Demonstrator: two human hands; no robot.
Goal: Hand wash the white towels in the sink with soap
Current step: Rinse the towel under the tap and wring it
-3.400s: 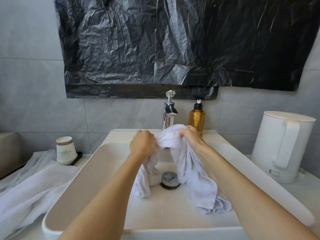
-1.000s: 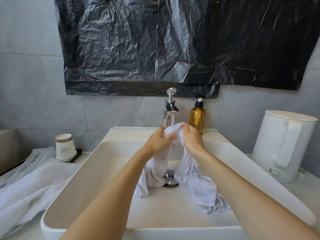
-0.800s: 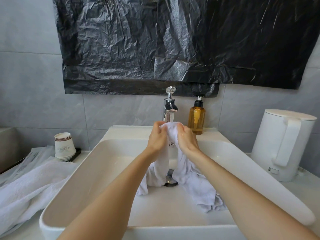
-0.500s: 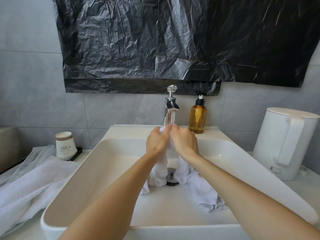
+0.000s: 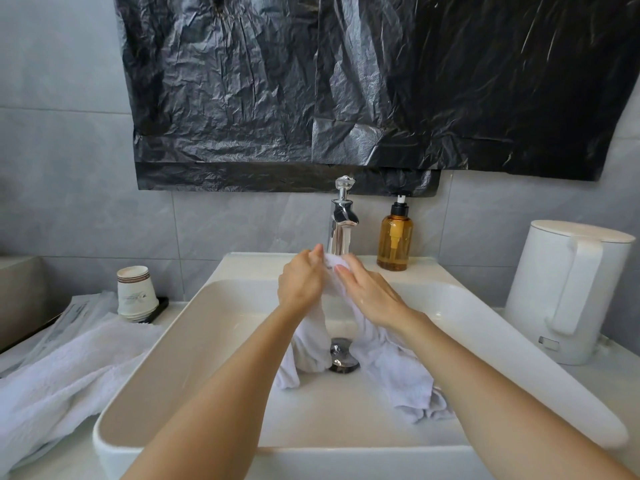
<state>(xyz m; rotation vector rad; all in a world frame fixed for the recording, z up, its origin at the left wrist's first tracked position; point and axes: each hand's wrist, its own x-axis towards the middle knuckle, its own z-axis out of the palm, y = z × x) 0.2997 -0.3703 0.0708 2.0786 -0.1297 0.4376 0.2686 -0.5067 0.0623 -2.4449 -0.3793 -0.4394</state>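
A wet white towel [image 5: 394, 368] hangs from both hands into the white sink [image 5: 214, 306], its ends lying on either side of the metal drain [image 5: 341, 355]. My left hand [image 5: 301, 282] grips the bunched top of the towel just below the chrome tap [image 5: 341, 223]. My right hand [image 5: 367, 292] presses flat against the same bunch, fingers stretched out. An amber soap pump bottle [image 5: 394, 240] stands on the sink's back ledge, right of the tap. A second white towel [image 5: 59, 379] lies on the counter to the left.
A stack of paper cups [image 5: 135, 292] stands left of the sink beside a dark flat object. A white electric kettle [image 5: 568, 292] stands on the right counter. Black plastic sheeting [image 5: 346, 91] covers the wall above the tap.
Both hands have come together and moved up towards the tap with the towel bunched between them. My right hand's fingers have opened flat against the cloth.
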